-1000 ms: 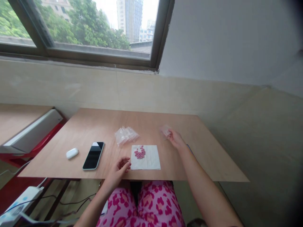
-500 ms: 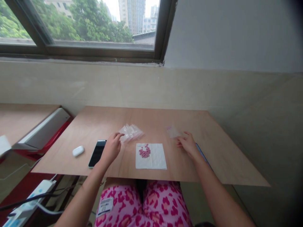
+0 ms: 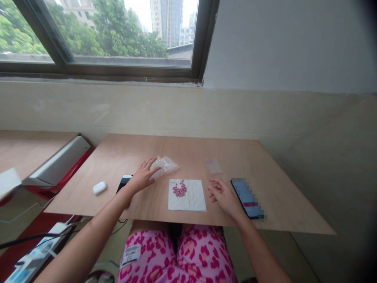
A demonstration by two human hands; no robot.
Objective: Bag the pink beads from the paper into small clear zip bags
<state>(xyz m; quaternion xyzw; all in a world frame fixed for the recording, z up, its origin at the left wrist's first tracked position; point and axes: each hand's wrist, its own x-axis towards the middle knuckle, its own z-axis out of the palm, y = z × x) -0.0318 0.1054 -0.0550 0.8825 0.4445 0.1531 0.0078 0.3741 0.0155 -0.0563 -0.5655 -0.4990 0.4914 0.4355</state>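
My left hand (image 3: 146,173) reaches over the left edge of a pile of clear plastic bags (image 3: 166,165), its fingers apart. Whether the fingertips touch the bags is hard to tell. My right hand (image 3: 220,194) hovers near the right side of a white paper napkin (image 3: 194,196), fingers loosely curled and apart, with nothing seen in them. On the napkin's left part lies a cluster of small pink-red beads (image 3: 179,189). Behind my right hand, a single clear bag (image 3: 214,166) with some pink pieces at its far end lies flat on the table.
A phone (image 3: 247,198) lies right of my right hand; another phone (image 3: 123,181) is partly under my left forearm. A white earbud case (image 3: 99,188) sits at the left. The wooden table (image 3: 282,196) stands against the wall, and a power strip (image 3: 41,247) is at lower left.
My right hand has drawn back from the single bag toward the napkin, uncovering the right phone. My left hand has moved onto the bag pile, its fingers spreading.
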